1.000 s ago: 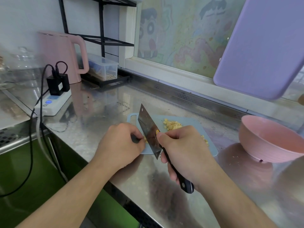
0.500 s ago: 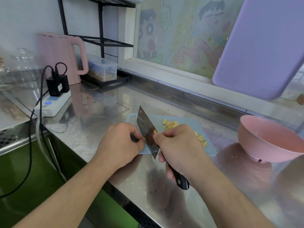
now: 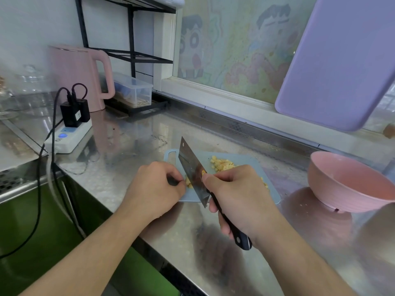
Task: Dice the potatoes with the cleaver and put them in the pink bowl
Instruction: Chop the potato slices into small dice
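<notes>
Fingers: our left hand (image 3: 152, 189) pinches a potato piece (image 3: 188, 182); right hand (image 3: 237, 195) wraps the cleaver (image 3: 192, 167).
Dice (image 3: 222, 164): heaped mid-board, clearing our cutting spot.
Bowl (image 3: 350, 182): near the board's (image 3: 271, 195) right edge for scooping.

We cannot see the potato piece under our left hand (image 3: 154, 186), and the pink bowl (image 3: 346, 184) is cut off at three o'clock.

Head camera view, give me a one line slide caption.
Right hand chops potato pieces with a cleaver on a blue board, left hand steadying.
</notes>
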`<control>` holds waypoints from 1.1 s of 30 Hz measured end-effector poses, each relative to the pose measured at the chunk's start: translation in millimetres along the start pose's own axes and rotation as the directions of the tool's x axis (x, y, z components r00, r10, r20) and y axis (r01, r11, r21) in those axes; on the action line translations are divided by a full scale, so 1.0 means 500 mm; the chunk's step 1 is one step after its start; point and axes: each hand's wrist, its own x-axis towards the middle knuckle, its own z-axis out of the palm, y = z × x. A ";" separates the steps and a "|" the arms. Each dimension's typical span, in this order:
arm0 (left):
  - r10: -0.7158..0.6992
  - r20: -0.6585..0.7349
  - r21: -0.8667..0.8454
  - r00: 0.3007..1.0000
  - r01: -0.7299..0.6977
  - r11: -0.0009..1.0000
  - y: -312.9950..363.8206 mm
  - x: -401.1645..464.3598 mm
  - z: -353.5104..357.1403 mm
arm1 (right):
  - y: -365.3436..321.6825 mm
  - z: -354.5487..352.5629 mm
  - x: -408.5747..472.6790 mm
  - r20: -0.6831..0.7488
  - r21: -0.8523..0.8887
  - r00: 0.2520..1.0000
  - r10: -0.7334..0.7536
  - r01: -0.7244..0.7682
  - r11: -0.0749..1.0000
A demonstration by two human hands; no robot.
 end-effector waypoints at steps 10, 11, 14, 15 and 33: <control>0.023 -0.002 0.017 1.000 -0.023 1.000 -0.001 0.000 0.001 | -0.003 -0.001 -0.001 -0.004 -0.007 1.000 -0.008 0.008 1.000; 0.018 -0.005 0.012 1.000 -0.018 1.000 0.000 0.000 0.000 | -0.003 -0.001 -0.002 -0.004 -0.001 1.000 -0.012 0.012 1.000; 0.003 -0.016 0.001 1.000 -0.003 1.000 0.002 -0.001 -0.002 | -0.006 0.001 -0.006 0.005 0.012 1.000 -0.014 0.014 1.000; 0.001 -0.017 0.005 1.000 -0.001 1.000 0.002 -0.001 -0.003 | -0.007 0.002 -0.007 0.011 0.011 1.000 -0.012 0.012 1.000; -0.012 0.007 -0.007 1.000 0.012 1.000 0.006 0.003 -0.005 | 0.003 0.021 0.004 -0.006 -0.004 1.000 -0.018 0.018 1.000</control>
